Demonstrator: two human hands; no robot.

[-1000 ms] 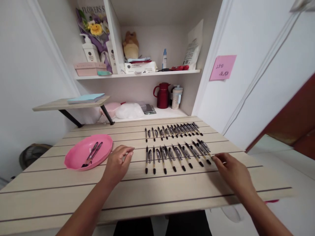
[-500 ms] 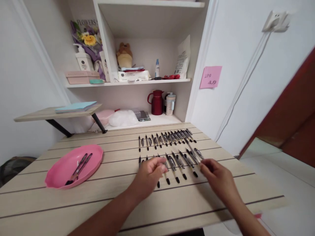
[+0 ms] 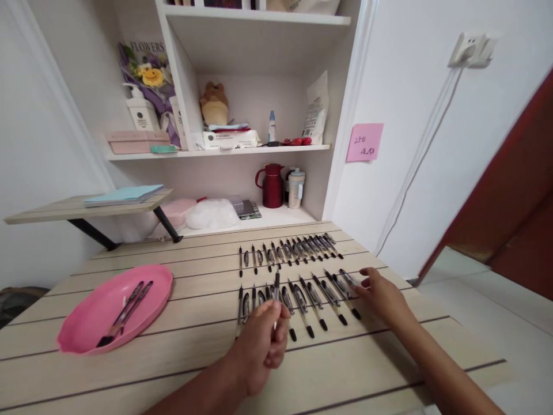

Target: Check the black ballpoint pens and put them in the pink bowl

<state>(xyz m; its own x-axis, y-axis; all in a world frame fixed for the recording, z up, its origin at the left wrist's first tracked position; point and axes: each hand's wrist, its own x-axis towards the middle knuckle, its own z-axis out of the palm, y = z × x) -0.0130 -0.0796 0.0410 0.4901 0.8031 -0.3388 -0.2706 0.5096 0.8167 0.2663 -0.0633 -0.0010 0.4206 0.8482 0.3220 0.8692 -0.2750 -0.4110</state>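
Observation:
My left hand (image 3: 265, 340) is closed around a gel pen (image 3: 277, 283), held upright with its point up above the front row. My right hand (image 3: 382, 291) has its fingers apart at the right end of that row. Its fingertips are beside a clear pen cap with a dark clip (image 3: 347, 277); whether they touch it I cannot tell. To the left of that cap lies an uncapped gel pen (image 3: 342, 293) with a black end. Clear pens and caps alternate along the front row, and my left hand hides some of them.
Behind is a second row of pens and caps (image 3: 287, 252). A pink dish (image 3: 158, 302) on the left holds a few pens. A small raised shelf (image 3: 47, 208) carries blue paper. At the back, a red jug (image 3: 272, 185) and a cup (image 3: 296, 189) stand in the cabinet.
The pen that slanted from my right hand now lies at the front row's right end, and those fingers have spread. My left hand now shows a pen held upright. The view has shifted slightly.

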